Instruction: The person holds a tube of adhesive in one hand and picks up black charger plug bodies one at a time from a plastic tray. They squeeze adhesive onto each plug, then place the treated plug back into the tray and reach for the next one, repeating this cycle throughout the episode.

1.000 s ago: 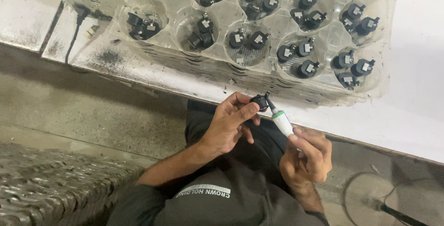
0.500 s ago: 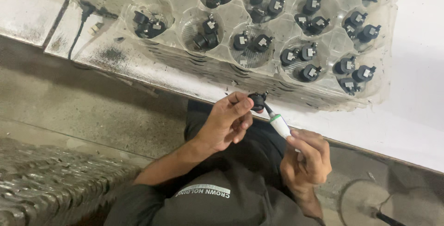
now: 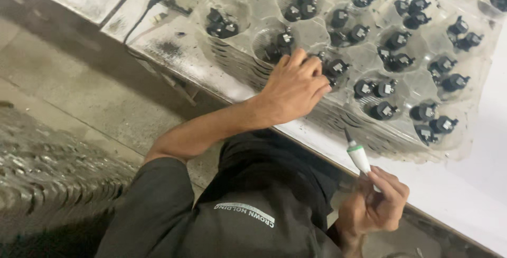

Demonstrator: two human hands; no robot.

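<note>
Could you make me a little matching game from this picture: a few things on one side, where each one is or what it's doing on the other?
Things:
1. left hand
2. right hand
3. white tool
4. small black parts

Places or states:
A. sitting in pairs in the pockets of the clear tray
B. low, below the table edge, gripping the tool
C. reaching onto the tray
D. upright, dark tip up, green band near the tip

Pairs: 1-C, 2-B, 3-D, 4-A

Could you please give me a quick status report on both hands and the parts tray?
Left hand reaching into clear tray, fingers on small black parts. Right hand gripping white pen-like tool, tip up, clear of tray. Nothing blocking.
</note>
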